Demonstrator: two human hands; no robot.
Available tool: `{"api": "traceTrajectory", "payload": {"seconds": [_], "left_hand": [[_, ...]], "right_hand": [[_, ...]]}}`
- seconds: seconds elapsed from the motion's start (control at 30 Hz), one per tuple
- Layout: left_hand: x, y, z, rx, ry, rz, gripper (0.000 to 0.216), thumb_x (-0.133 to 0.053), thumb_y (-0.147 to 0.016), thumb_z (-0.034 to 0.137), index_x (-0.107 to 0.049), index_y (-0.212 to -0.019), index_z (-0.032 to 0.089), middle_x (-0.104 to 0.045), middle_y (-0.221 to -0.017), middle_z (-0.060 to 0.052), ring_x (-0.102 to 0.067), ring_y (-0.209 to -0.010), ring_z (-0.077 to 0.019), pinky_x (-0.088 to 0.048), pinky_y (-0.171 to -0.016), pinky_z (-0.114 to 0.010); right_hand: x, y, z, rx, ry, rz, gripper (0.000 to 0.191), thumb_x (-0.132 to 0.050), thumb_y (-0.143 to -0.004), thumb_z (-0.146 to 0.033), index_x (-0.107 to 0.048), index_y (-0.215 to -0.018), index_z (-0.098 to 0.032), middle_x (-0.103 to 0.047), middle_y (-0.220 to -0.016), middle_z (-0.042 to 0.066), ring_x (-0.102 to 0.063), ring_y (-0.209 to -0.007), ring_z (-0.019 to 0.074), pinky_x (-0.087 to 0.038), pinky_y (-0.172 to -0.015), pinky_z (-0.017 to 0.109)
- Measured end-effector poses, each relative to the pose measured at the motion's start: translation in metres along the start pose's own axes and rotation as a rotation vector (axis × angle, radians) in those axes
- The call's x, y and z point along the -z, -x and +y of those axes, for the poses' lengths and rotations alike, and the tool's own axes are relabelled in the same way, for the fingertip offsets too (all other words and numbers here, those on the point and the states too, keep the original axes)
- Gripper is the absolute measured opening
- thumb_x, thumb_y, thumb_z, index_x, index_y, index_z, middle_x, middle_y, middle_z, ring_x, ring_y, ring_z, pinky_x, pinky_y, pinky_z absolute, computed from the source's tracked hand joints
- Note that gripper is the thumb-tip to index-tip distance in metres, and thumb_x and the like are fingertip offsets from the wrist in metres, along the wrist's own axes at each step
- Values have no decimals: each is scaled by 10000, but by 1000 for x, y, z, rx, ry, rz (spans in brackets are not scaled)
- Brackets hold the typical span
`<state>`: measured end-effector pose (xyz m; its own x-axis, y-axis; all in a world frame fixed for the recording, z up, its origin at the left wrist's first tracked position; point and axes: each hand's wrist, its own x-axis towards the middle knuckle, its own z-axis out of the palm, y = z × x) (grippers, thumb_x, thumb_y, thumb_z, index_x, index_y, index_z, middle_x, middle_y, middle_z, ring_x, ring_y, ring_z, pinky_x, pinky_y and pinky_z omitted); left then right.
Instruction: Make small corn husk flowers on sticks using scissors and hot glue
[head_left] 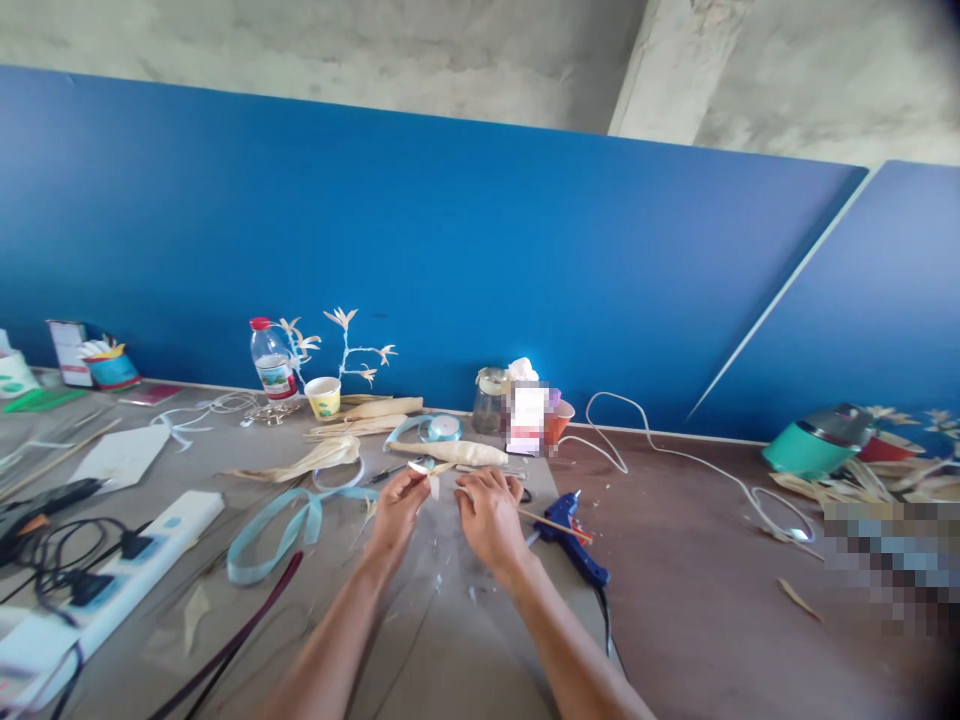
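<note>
My left hand (401, 505) is closed in a pinch on a small pale husk piece (435, 486) over the middle of the table. Close by on the right, my right hand (491, 510) has its fingers curled round a thin wooden stick (556, 524), which sticks out past the outer side of the hand. Its fingertips are partly hidden. Just beyond the hands lies a rolled corn husk (465, 453), along with a roll of light blue ribbon (441, 428). A blue glue gun (576, 540) rests to the right of my right hand.
A white power strip (150, 560) with black cords lies at left, near a loop of blue ribbon (259, 545). Along the blue partition (450, 250) stand a bottle (271, 360), a paper cup (324, 398) beside husk-flower branches, and a glass jar (489, 402). A white cable (675, 455) crosses the right side.
</note>
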<state>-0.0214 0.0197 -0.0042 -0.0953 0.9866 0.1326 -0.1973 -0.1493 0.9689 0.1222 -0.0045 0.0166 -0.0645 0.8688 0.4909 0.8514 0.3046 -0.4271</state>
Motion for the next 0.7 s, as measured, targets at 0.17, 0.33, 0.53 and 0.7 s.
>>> {"api": "traceTrajectory", "payload": {"seconds": [0.17,0.33,0.53,0.7], "left_hand": [[1,-1,2,-15,-133,46,261,-647,-647,387,-666,-752,149,-601,-641,1,-542,-648,-132,-409,-631,-231],[7,-6,-5,-9,-160,91,300,-625,-664,421,-669,-788,151,-613,-642,-10,-557,-634,-137,-420,-624,-242],[13,-12,-6,31,-123,176,346,-676,-603,441,-646,-782,145,-618,-663,-9,-577,-616,-136,-430,-613,-247],[11,-11,-5,98,-17,184,416,-711,-549,460,-627,-793,133,-594,-614,9,-555,-554,-113,-439,-578,-248]], "right_hand": [[-2,-1,7,-25,76,-78,137,-531,-807,-200,-638,-889,-224,-643,-914,34,-493,-928,186,-229,-840,336],[4,-3,11,44,95,-285,174,-531,-777,-154,-666,-839,-243,-644,-886,24,-498,-914,183,-236,-815,331],[9,3,9,271,80,-602,229,-588,-687,-138,-687,-847,-268,-618,-872,35,-484,-943,214,-263,-809,336],[6,8,6,314,134,-608,145,-597,-673,-134,-683,-746,-226,-594,-822,50,-474,-925,219,-291,-790,326]]}}
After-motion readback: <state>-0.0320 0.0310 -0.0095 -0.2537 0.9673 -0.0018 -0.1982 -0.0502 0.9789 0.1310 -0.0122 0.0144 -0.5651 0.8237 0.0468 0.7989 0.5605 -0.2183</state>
